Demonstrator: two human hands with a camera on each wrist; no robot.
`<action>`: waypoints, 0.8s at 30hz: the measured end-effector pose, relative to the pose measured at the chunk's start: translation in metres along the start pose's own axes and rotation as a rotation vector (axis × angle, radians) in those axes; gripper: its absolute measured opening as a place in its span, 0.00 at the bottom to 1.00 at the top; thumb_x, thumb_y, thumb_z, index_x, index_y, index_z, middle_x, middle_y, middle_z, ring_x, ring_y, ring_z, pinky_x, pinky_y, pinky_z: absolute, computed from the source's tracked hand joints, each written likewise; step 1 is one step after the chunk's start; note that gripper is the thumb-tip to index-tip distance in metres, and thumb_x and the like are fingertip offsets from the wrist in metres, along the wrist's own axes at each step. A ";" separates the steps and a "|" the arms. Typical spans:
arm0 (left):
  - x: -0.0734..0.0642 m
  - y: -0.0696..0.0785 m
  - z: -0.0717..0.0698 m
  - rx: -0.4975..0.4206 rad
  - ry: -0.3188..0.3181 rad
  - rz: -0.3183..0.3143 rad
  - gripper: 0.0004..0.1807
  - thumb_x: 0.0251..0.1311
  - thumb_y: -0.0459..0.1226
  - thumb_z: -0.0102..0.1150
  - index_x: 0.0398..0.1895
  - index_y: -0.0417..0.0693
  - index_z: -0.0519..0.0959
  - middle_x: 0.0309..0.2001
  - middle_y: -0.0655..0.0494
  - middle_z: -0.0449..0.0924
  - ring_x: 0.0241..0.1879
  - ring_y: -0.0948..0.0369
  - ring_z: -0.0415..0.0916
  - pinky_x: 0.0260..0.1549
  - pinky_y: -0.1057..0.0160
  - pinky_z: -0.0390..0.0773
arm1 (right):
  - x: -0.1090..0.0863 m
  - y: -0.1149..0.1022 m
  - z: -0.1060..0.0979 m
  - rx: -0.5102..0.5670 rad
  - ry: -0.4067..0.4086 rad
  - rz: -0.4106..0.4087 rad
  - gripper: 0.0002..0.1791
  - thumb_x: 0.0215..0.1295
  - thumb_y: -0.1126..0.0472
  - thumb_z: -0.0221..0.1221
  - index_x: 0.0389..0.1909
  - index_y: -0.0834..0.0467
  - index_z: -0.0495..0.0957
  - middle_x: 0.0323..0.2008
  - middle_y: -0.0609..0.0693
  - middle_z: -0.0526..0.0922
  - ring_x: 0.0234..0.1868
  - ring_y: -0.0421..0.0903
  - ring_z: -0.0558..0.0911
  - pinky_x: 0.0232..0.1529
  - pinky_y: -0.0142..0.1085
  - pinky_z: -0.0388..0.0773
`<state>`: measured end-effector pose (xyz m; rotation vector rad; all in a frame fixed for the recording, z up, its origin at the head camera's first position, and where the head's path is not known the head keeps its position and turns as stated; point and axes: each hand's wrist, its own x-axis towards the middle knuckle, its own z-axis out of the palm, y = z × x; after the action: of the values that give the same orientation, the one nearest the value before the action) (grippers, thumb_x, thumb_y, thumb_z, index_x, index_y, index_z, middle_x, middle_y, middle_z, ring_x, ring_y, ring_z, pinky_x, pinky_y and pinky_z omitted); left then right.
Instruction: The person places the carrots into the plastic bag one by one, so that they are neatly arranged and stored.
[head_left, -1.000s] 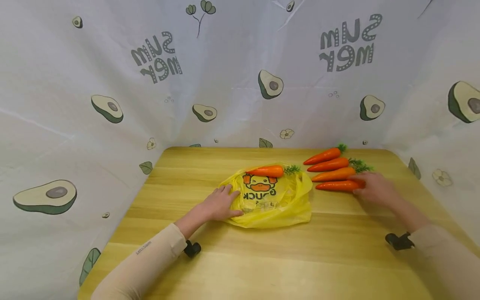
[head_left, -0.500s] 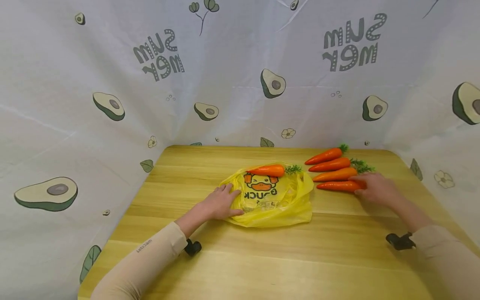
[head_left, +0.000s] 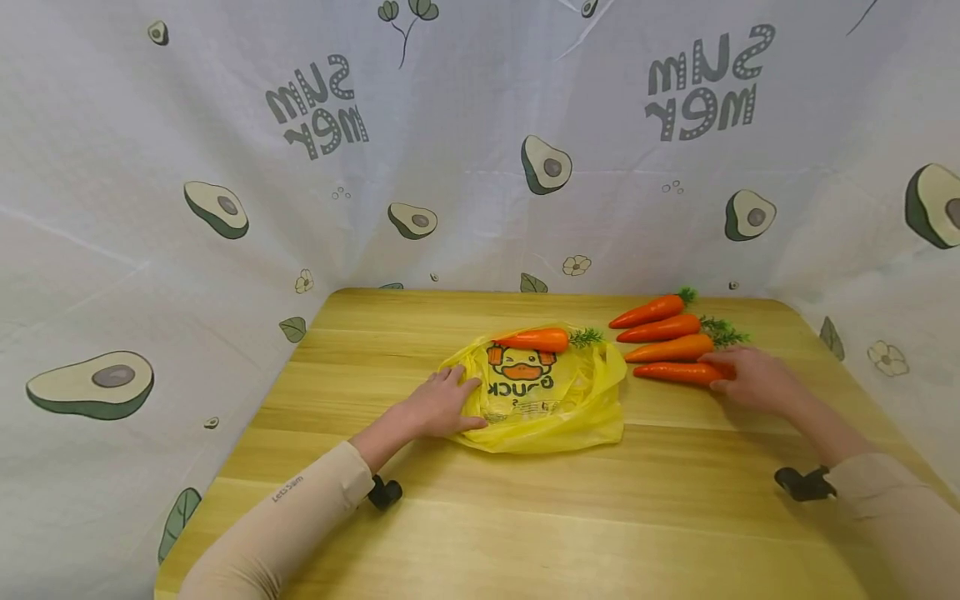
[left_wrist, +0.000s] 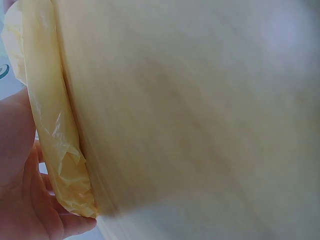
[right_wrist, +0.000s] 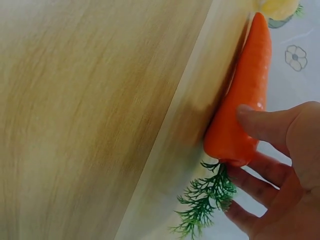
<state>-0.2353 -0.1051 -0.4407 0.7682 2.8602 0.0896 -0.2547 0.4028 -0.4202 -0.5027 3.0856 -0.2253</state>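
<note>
A yellow plastic bag with a duck print lies flattened on the table, and one carrot rests along its far edge. My left hand lies on the bag's left edge with fingers spread; the left wrist view shows the bag's folded side against that hand. To the right, several carrots form a column. My right hand holds the nearest carrot by its thick end. In the right wrist view, the thumb presses that carrot while fingers sit behind it near the green top.
Other carrots lie just beyond the held one, close together, tips pointing left. A wooden table spans the area under both hands. Behind and beside it hangs a white curtain printed with avocados.
The head view has shifted very slightly. Both hands, the bag and the carrots keep nearly the same places.
</note>
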 end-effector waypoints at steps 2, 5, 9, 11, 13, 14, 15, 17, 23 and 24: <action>0.000 0.000 0.000 -0.001 -0.001 -0.001 0.43 0.65 0.65 0.54 0.77 0.52 0.63 0.77 0.38 0.54 0.75 0.39 0.55 0.72 0.41 0.59 | 0.000 0.000 -0.001 0.012 -0.004 0.002 0.27 0.63 0.60 0.65 0.61 0.69 0.76 0.60 0.77 0.73 0.60 0.79 0.69 0.59 0.71 0.66; 0.000 0.000 0.000 -0.003 -0.005 0.000 0.43 0.65 0.65 0.54 0.77 0.52 0.62 0.77 0.38 0.54 0.75 0.39 0.55 0.72 0.41 0.59 | 0.000 -0.001 -0.003 0.033 -0.002 -0.011 0.27 0.64 0.61 0.65 0.61 0.71 0.75 0.60 0.78 0.73 0.60 0.79 0.69 0.60 0.70 0.65; 0.000 0.000 -0.001 -0.008 -0.004 0.003 0.44 0.66 0.65 0.53 0.77 0.51 0.62 0.77 0.37 0.53 0.75 0.38 0.55 0.72 0.41 0.59 | 0.000 -0.003 -0.008 0.058 0.012 -0.041 0.27 0.63 0.63 0.65 0.60 0.73 0.76 0.58 0.77 0.75 0.59 0.79 0.71 0.60 0.69 0.67; 0.000 0.000 -0.002 -0.010 -0.004 0.004 0.44 0.66 0.65 0.53 0.77 0.51 0.62 0.77 0.37 0.53 0.75 0.38 0.54 0.72 0.41 0.58 | -0.001 -0.005 -0.012 0.066 0.012 -0.041 0.27 0.62 0.63 0.66 0.59 0.73 0.76 0.57 0.77 0.76 0.58 0.78 0.72 0.58 0.69 0.68; 0.000 0.000 -0.002 -0.011 -0.005 0.004 0.44 0.66 0.65 0.53 0.77 0.51 0.62 0.77 0.37 0.53 0.75 0.38 0.54 0.72 0.41 0.58 | -0.002 -0.006 -0.015 0.069 0.004 -0.028 0.27 0.63 0.62 0.66 0.59 0.73 0.76 0.56 0.76 0.77 0.57 0.78 0.73 0.57 0.69 0.69; 0.000 0.000 -0.002 -0.011 -0.006 0.004 0.44 0.66 0.65 0.53 0.77 0.51 0.62 0.77 0.37 0.53 0.75 0.38 0.54 0.72 0.41 0.58 | -0.002 -0.007 -0.016 0.070 0.002 -0.023 0.27 0.63 0.61 0.66 0.59 0.73 0.76 0.56 0.77 0.77 0.56 0.77 0.74 0.56 0.68 0.70; -0.001 0.001 -0.002 -0.010 -0.006 0.005 0.44 0.66 0.65 0.53 0.77 0.51 0.62 0.77 0.37 0.53 0.75 0.38 0.54 0.72 0.41 0.59 | -0.002 -0.007 -0.017 0.073 0.003 -0.020 0.28 0.62 0.61 0.66 0.59 0.73 0.76 0.55 0.77 0.77 0.55 0.76 0.75 0.55 0.68 0.71; -0.001 0.001 -0.003 -0.011 -0.004 0.005 0.43 0.66 0.65 0.53 0.77 0.51 0.62 0.77 0.37 0.53 0.75 0.38 0.54 0.72 0.40 0.59 | -0.003 -0.008 -0.020 0.072 0.010 -0.019 0.28 0.62 0.61 0.67 0.59 0.74 0.76 0.54 0.77 0.78 0.53 0.75 0.77 0.53 0.67 0.73; -0.002 0.002 -0.003 -0.015 -0.006 0.004 0.43 0.66 0.64 0.54 0.77 0.51 0.62 0.77 0.37 0.53 0.75 0.38 0.54 0.72 0.40 0.59 | 0.000 -0.015 -0.024 0.065 0.039 -0.039 0.29 0.63 0.60 0.67 0.59 0.74 0.75 0.48 0.74 0.81 0.39 0.61 0.80 0.43 0.57 0.78; -0.002 0.002 -0.003 -0.016 -0.007 0.004 0.43 0.66 0.64 0.54 0.77 0.51 0.62 0.77 0.37 0.53 0.75 0.38 0.54 0.72 0.41 0.59 | 0.000 -0.016 -0.025 0.065 0.045 -0.046 0.29 0.63 0.61 0.67 0.59 0.74 0.75 0.47 0.74 0.81 0.37 0.58 0.79 0.40 0.55 0.77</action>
<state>-0.2335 -0.1046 -0.4373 0.7700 2.8483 0.1098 -0.2508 0.3910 -0.3933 -0.5744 3.1001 -0.3410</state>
